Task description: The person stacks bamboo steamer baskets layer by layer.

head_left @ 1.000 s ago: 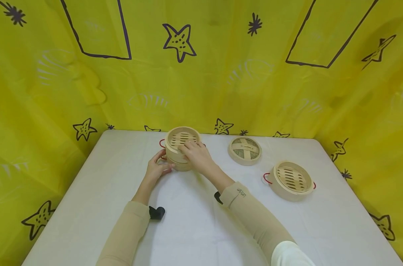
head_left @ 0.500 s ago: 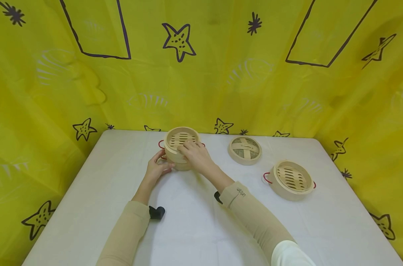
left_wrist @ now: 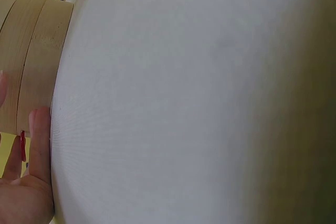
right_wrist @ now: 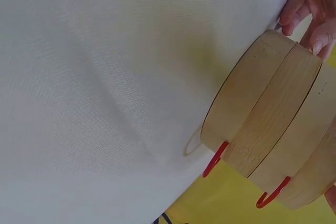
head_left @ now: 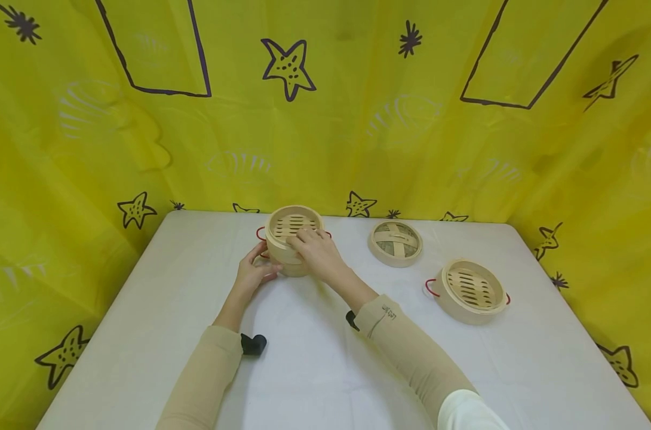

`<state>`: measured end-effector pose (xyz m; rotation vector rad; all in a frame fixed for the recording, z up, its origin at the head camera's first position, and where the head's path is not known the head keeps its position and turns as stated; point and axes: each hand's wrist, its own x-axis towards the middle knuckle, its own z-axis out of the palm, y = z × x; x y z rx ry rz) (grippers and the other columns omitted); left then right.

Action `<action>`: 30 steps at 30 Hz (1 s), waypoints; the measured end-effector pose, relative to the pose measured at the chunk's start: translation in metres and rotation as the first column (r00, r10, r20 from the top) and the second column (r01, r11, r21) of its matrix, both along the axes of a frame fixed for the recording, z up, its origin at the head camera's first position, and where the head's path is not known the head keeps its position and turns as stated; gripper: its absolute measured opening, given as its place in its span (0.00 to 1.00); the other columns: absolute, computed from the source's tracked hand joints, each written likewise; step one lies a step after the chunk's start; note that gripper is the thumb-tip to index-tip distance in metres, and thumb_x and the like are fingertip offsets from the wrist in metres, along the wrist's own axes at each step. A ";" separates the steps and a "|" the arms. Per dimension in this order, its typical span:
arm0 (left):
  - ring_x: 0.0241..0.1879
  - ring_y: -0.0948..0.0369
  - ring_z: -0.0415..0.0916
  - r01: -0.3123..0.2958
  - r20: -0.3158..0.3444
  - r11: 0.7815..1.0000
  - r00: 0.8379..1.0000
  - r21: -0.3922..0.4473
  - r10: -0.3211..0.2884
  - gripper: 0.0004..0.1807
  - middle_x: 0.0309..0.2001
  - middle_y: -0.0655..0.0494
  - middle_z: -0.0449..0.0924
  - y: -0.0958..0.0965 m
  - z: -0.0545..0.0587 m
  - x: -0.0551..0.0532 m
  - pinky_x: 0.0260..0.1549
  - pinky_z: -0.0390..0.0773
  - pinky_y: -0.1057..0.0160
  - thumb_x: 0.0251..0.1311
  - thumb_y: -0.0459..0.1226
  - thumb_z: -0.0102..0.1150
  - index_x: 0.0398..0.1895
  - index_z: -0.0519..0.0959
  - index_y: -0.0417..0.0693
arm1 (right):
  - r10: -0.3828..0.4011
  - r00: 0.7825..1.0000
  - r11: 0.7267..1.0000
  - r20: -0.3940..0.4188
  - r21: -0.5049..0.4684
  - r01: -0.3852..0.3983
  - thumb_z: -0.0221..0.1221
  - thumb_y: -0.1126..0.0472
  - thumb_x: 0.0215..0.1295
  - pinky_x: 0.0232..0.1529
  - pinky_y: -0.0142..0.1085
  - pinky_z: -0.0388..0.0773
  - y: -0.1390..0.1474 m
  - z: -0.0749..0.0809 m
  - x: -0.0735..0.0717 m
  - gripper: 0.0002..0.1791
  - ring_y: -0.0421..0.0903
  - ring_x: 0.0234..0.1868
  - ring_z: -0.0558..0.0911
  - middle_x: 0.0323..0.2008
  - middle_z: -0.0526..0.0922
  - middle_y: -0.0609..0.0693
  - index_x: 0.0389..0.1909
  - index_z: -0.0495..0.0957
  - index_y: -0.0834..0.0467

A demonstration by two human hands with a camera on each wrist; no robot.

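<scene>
Two round bamboo steamer baskets stand stacked at the back of the table, left of the middle. The upper basket (head_left: 295, 222) shows a slatted floor and red side loops. Beneath it sits the lower basket (head_left: 297, 269), rims lined up closely. My left hand (head_left: 248, 273) cups the left side of the stack low down, thumb towards the front, fingers by the red loops. My right hand (head_left: 320, 254) grips the upper basket's front rim, fingertips over the edge; its thumb is hidden in the head view. In the right wrist view, the stacked walls (right_wrist: 268, 114) rest on the cloth.
A bamboo lid (head_left: 395, 243) with a crossed strap lies right of the stack. Farther right and nearer stands another steamer basket (head_left: 472, 292) with red loops. White cloth covers the table (head_left: 304, 370). A yellow patterned curtain (head_left: 325, 131) hangs right behind the back edge.
The upper basket has shifted slightly left on the lower one, mostly between the first two frames. Both hands keep nearly the same places. The lid and the other basket stay put.
</scene>
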<state>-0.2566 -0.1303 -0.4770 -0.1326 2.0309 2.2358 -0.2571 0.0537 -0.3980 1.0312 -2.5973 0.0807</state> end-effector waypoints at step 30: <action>0.51 0.53 0.67 -0.011 0.000 1.000 1.000 -0.006 0.011 0.43 0.66 0.53 0.55 0.000 0.000 0.001 0.37 0.81 0.65 0.46 0.24 0.64 0.68 0.59 0.50 | 0.008 1.000 1.000 0.016 -0.022 -0.008 0.61 0.60 0.57 0.54 0.43 0.69 0.003 0.002 0.003 0.20 0.48 0.52 0.70 0.44 0.74 0.50 0.52 0.73 0.53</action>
